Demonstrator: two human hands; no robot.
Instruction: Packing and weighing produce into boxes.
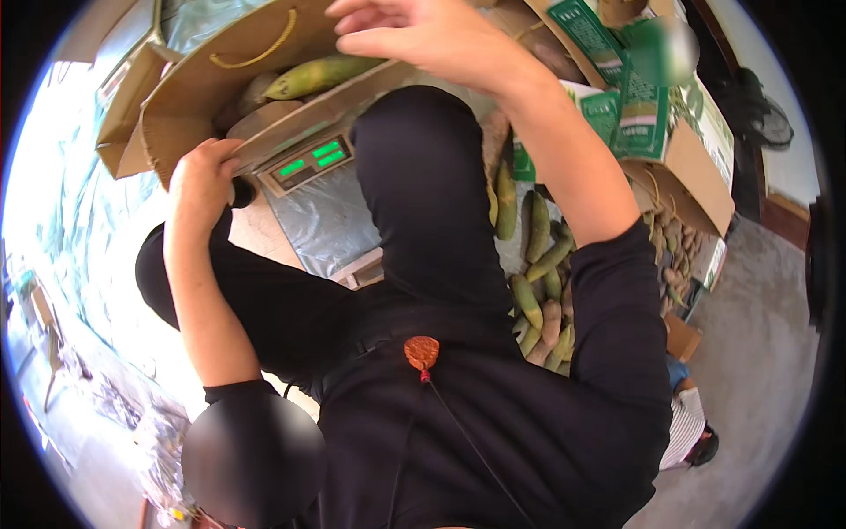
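An open cardboard box (189, 93) with a yellow cord handle (256, 55) stands in front of me, upper left. Inside lie a long green vegetable (322, 76) and some brownish ones, partly hidden by the box wall. My left hand (204, 181) grips the box's near left edge, fingers curled over the cardboard. Above the box's right end hangs my right hand (397, 31), fingers stretched out and apart, with nothing visible in it. A digital scale (310, 164) with a lit green display sits at the box's near side, its platform hidden.
Long green and brown vegetables (546, 256) lie in a heap to the right of my knee. Beyond them stand green-and-white cartons (648, 115) and another pile of vegetables (674, 256). Clear plastic sheeting (79, 203) spreads at the left. A person in stripes (686, 428) is at lower right.
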